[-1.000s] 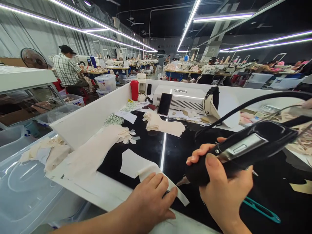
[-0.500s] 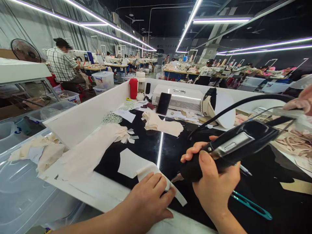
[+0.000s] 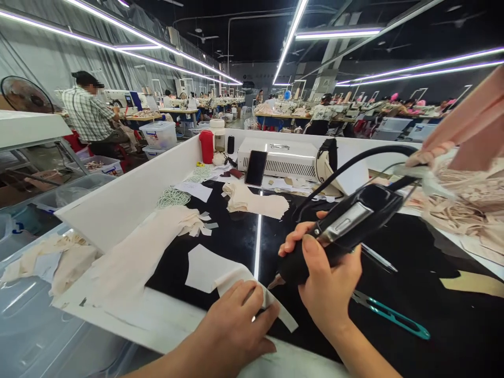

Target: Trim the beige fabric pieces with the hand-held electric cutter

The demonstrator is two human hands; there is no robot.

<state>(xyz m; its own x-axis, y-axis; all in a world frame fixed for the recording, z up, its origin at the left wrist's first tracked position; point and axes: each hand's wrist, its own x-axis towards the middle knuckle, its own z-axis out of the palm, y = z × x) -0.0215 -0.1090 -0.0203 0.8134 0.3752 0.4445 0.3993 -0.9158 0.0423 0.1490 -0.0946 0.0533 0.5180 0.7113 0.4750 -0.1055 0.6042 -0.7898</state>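
- One view only, from a camera worn on the person's head, so no second view shares the scene.
- It looks forward and down over the black table (image 3: 433,294), close above its near edge.
- The white box (image 3: 283,157) at the table's far side sits near the middle of the picture; beyond it the workshop runs away to distant rows of tables.
- Left of the box a white partition (image 3: 134,194) slants toward the camera.
- Right of the box, a blurred pink shape, probably a co-worker's arm (image 3: 468,126), enters very near the lens.
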